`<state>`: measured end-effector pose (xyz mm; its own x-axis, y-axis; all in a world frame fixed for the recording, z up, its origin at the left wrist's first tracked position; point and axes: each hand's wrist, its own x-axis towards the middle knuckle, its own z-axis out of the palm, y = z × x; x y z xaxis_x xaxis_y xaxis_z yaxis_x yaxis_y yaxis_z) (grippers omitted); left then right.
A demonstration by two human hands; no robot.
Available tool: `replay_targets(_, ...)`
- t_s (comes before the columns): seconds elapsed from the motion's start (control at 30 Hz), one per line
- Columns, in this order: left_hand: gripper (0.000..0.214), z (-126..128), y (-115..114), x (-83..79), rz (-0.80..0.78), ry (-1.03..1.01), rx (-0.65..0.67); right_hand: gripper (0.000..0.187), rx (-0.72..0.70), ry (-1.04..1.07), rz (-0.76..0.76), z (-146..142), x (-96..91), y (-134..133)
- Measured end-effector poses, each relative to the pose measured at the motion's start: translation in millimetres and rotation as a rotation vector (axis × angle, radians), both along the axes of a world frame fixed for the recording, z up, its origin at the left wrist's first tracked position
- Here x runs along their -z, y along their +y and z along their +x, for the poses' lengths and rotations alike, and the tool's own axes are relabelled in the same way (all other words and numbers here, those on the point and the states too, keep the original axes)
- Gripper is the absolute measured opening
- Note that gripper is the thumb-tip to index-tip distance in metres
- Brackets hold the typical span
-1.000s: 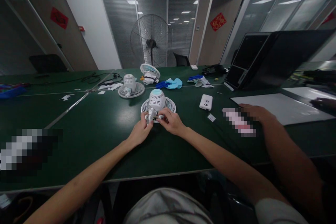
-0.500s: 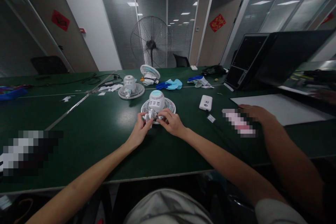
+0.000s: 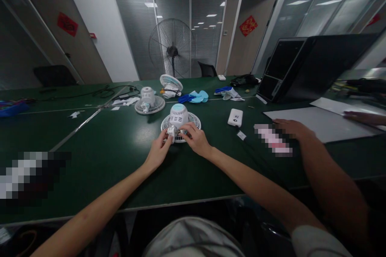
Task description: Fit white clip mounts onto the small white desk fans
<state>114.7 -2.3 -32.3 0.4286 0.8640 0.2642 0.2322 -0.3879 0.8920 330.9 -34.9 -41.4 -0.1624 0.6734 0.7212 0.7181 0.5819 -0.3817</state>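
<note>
A small white desk fan [image 3: 179,118] lies grille-down on the table in front of me, its rounded motor housing with a pale blue cap upward. My left hand [image 3: 159,149] is closed on a white bracket [image 3: 172,131] at the near side of the housing. From the right, my right hand [image 3: 194,139] reaches to the same spot, fingertips pinched beside the bracket. What those fingertips hold is too small and too covered to make out. Part of the grille shows behind both hands.
Another fan [image 3: 148,102] lies grille-down behind to the left; a third fan [image 3: 171,85] sits farther back. Blue gloves [image 3: 193,97], a white power bank [image 3: 235,117] and a black computer case [image 3: 283,68] are on the green table. At right, a co-worker's hand [image 3: 294,129] rests by a white sheet.
The bracket has turned slightly in my left fingers, and my right fingertips have moved closer to it. At far right, the co-worker's other hand has shifted a white sheet.
</note>
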Motion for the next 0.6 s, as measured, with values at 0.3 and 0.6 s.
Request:
replay_targets(0.3,0.057,-1.3,-3.8,-2.1,-0.009,0.025,0.038,0.022,0.005,0.030,0.017,-5.8,-0.2,-0.7)
replay_targets(0.6,0.056,-0.7,-6.9,-3.0,-0.027,0.005,0.038,0.023,-0.036,0.072,0.016,-9.4,-1.1,-1.8)
